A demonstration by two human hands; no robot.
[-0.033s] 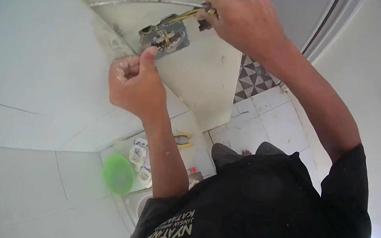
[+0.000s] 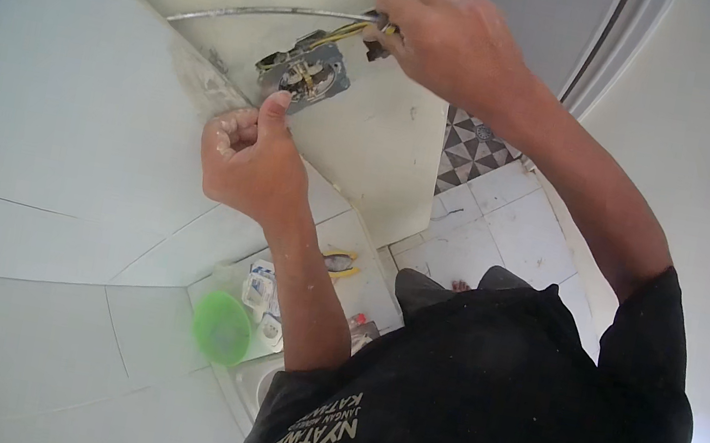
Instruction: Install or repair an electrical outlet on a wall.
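Note:
A grey electrical fitting point(image 2: 329, 76) with an open face and exposed wires sits on the cream wall. My left hand point(image 2: 255, 158) is at its lower edge, thumb raised against it and fingers curled; whatever is in them is hidden. Above and right of the fitting, my right hand point(image 2: 455, 46) has its fingers closed on yellow-sheathed wires point(image 2: 344, 32) beside a small dark piece point(image 2: 376, 52). A long pale cable point(image 2: 259, 10) runs leftward from those fingers to the wall's corner.
Below left, a counter holds a green bowl point(image 2: 220, 326), white electrical parts point(image 2: 261, 286), yellow-handled pliers point(image 2: 338, 266) and part of a sink point(image 2: 249, 375). A doorway point(image 2: 541, 9) stands at upper right, with patterned floor point(image 2: 480, 149) and white tiles point(image 2: 532, 232).
Both hands, the wires and the cable appear very slightly lower in the picture. Their grip and arrangement look the same.

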